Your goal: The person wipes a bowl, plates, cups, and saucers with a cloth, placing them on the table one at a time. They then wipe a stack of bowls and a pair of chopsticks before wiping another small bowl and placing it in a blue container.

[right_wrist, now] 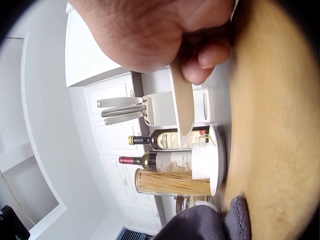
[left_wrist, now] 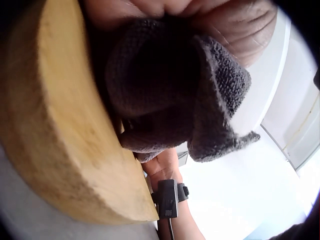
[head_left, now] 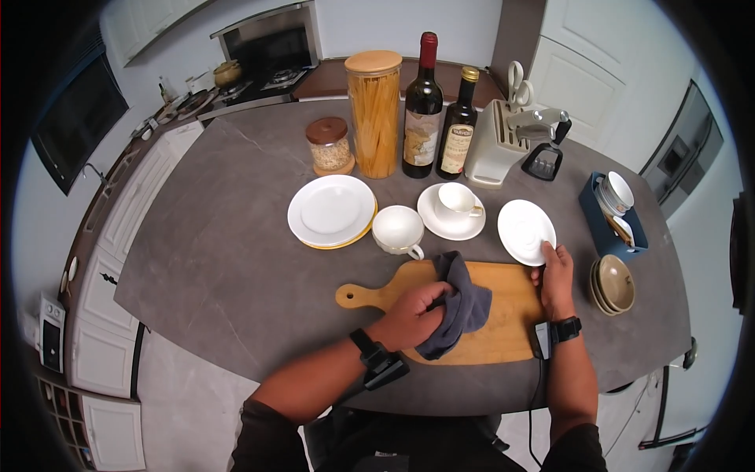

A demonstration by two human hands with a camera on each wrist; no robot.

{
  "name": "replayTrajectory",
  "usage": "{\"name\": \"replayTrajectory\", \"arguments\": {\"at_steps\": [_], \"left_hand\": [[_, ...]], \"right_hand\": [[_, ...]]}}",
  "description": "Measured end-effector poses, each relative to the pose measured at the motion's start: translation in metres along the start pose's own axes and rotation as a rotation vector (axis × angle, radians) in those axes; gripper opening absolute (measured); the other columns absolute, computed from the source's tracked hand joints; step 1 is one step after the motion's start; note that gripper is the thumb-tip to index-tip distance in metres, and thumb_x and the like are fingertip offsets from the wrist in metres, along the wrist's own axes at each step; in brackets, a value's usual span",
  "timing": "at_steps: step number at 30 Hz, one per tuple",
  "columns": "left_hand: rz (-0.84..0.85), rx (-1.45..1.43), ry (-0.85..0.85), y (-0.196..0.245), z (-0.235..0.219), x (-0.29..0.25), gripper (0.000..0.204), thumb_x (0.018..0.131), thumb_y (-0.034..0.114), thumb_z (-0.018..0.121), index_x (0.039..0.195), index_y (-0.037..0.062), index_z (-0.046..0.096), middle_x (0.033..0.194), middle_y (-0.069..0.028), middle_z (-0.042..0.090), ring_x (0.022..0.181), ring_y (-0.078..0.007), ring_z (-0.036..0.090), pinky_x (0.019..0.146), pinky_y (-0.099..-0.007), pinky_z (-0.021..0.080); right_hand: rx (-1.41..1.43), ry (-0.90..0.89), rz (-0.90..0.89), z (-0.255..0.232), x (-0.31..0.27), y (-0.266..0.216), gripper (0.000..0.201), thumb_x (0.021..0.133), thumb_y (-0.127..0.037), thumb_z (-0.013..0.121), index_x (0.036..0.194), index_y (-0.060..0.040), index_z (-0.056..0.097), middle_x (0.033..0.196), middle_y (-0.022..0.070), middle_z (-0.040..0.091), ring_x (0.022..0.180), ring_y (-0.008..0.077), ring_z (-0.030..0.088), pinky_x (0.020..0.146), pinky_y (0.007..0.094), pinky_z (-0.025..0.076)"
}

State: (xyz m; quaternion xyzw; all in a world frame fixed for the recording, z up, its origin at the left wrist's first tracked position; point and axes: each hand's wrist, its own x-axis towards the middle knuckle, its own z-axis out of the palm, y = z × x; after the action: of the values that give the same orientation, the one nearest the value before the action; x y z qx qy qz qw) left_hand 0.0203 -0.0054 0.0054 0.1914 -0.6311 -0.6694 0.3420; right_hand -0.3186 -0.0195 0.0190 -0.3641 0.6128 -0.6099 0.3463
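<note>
My left hand (head_left: pixel 412 318) grips a bunched dark grey cloth (head_left: pixel 465 305) over the wooden cutting board (head_left: pixel 513 330). The left wrist view shows the towel-like folds of this cloth (left_wrist: pixel 220 95) beside the board's thick edge (left_wrist: pixel 75 115). At the board's right end, my right hand (head_left: pixel 557 277) pinches a white saucer (head_left: pixel 522 226) by its near rim. Seen from the right wrist, the saucer (right_wrist: pixel 181 102) is tilted up on edge, with fingertips curled at it. A white cup (head_left: pixel 398 226) stands just behind the board, and another cup (head_left: pixel 454 200) sits on a saucer (head_left: pixel 462 230).
Stacked white plates (head_left: pixel 332 208) lie left of the cups. Along the back stand an oat jar (head_left: pixel 329 146), a pasta jar (head_left: pixel 376 118), a wine bottle (head_left: pixel 422 118), a smaller bottle (head_left: pixel 458 130) and a knife block (head_left: pixel 489 149). Rightward are a blue bin (head_left: pixel 602 216) and brown bowls (head_left: pixel 616 283).
</note>
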Motion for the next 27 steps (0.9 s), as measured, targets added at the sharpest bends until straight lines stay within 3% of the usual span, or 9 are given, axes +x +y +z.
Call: {"name": "replayTrajectory", "arguments": {"at_steps": [8, 19, 27], "left_hand": [[0.034, 0.064, -0.017, -0.003, 0.002, 0.001, 0.019, 0.107, 0.001, 0.053, 0.123, -0.0002, 0.064, 0.107, 0.0014, 0.068, 0.099, -0.0040, 0.061, 0.088, -0.0248, 0.052], [0.064, 0.112, 0.000, -0.005, 0.002, 0.000, 0.017, 0.107, 0.004, 0.056, 0.121, -0.0007, 0.066, 0.104, 0.0008, 0.069, 0.096, -0.0043, 0.061, 0.085, -0.0250, 0.053], [0.082, 0.141, 0.010, -0.001, 0.002, -0.001, 0.018, 0.107, 0.006, 0.057, 0.121, -0.0015, 0.066, 0.102, -0.0007, 0.070, 0.094, -0.0047, 0.062, 0.083, -0.0256, 0.053]], "right_hand": [[-0.115, 0.071, 0.068, -0.018, 0.038, 0.019, 0.021, 0.108, -0.024, 0.060, 0.099, -0.0051, 0.057, 0.075, 0.0059, 0.063, 0.053, 0.0137, 0.056, 0.045, 0.0288, 0.041], [-0.317, 0.035, 0.067, -0.016, 0.075, 0.022, 0.028, 0.107, -0.021, 0.057, 0.106, 0.0066, 0.061, 0.076, 0.0109, 0.068, 0.051, 0.0152, 0.061, 0.042, 0.0309, 0.043], [-0.447, -0.029, 0.079, -0.019, 0.094, 0.022, 0.030, 0.105, -0.023, 0.063, 0.100, 0.0067, 0.066, 0.075, 0.0112, 0.069, 0.048, 0.0149, 0.061, 0.040, 0.0304, 0.044]]}}
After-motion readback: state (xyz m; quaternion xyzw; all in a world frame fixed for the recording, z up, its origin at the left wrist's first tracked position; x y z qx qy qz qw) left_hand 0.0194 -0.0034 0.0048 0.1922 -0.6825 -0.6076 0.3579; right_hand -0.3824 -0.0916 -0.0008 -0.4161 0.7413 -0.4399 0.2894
